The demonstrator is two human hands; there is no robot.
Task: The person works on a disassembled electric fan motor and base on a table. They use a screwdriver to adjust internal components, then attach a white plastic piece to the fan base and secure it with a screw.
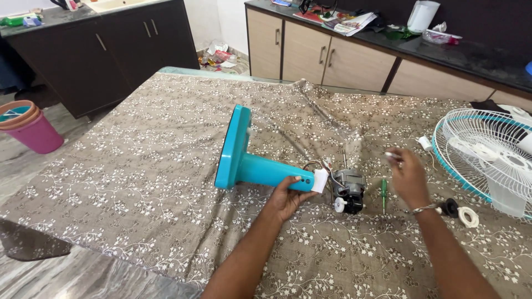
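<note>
A teal fan stand (244, 160) lies on its side on the patterned tablecloth, its round base to the left. My left hand (286, 198) grips the stand's neck from below, near its white end. Right of that end sits the grey fan motor (348, 190) with loose wires. My right hand (406, 177) hovers to the right of the motor and pinches a small white part (391, 156) at its fingertips. A green-handled screwdriver (383, 194) lies on the cloth between the motor and my right hand.
A white fan guard with a teal rim (487, 158) lies at the right edge. A black knob (450, 207) and a white ring (469, 216) rest near my right wrist. Cabinets (324, 55) stand behind; pink buckets (33, 130) sit on the floor at left.
</note>
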